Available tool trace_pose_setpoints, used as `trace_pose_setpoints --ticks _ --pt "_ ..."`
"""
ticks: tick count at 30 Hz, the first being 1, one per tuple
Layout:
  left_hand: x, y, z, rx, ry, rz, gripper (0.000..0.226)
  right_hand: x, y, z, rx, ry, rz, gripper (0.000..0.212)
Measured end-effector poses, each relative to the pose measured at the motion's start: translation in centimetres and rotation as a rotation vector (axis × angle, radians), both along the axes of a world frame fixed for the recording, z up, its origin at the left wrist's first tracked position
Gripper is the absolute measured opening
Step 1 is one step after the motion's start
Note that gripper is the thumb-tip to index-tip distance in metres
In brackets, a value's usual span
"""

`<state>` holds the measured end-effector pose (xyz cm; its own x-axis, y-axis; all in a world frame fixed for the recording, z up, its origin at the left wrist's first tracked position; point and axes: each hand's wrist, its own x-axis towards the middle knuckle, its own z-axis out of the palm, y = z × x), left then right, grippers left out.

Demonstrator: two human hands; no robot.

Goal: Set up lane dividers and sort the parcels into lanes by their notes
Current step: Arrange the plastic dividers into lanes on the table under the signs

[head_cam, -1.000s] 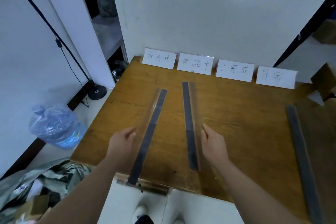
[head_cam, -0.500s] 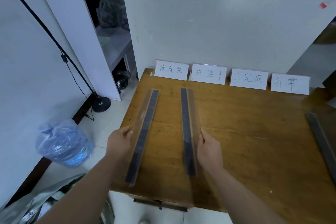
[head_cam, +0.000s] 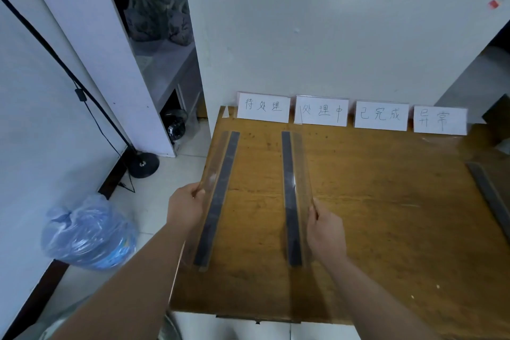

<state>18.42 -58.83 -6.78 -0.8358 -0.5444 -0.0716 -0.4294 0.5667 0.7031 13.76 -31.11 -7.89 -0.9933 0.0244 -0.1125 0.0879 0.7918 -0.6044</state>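
Two long lane dividers of clear plastic with a dark strip lie lengthwise on the wooden table [head_cam: 386,215]. My left hand [head_cam: 185,207] grips the clear outer edge of the left divider [head_cam: 219,196], which runs along the table's left edge. My right hand [head_cam: 325,232] pinches the clear right edge of the second divider [head_cam: 288,196]. A third divider [head_cam: 488,196] lies at the far right. Four white label cards [head_cam: 350,114] with handwritten characters stand along the wall. No parcels are in view.
A blue-wrapped water jug [head_cam: 88,234] sits on the floor left of the table. A black stand base [head_cam: 143,164] with a slanted pole and cable is beside it. A shelf recess [head_cam: 162,69] opens behind the table's left corner.
The left divider has shifted left to the table's left edge and turned more parallel to the second one. Both hands keep their grip. The head has turned left.
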Motion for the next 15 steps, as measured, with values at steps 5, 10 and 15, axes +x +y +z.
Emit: trace_pose_setpoints --ticks 5,10,15 --pt "-1.8 -1.0 -0.6 0.005 0.005 -0.023 0.021 0.0 -0.7 -0.2 -0.019 0.004 -0.036 0.024" --pt "-3.2 -1.2 -1.6 0.014 -0.001 0.031 0.023 0.2 -0.8 -0.5 -0.034 -0.001 -0.053 0.026" --pt "-4.1 -0.9 -1.8 0.031 -0.014 0.009 0.026 -0.1 -0.7 -0.7 0.006 0.033 -0.052 0.024"
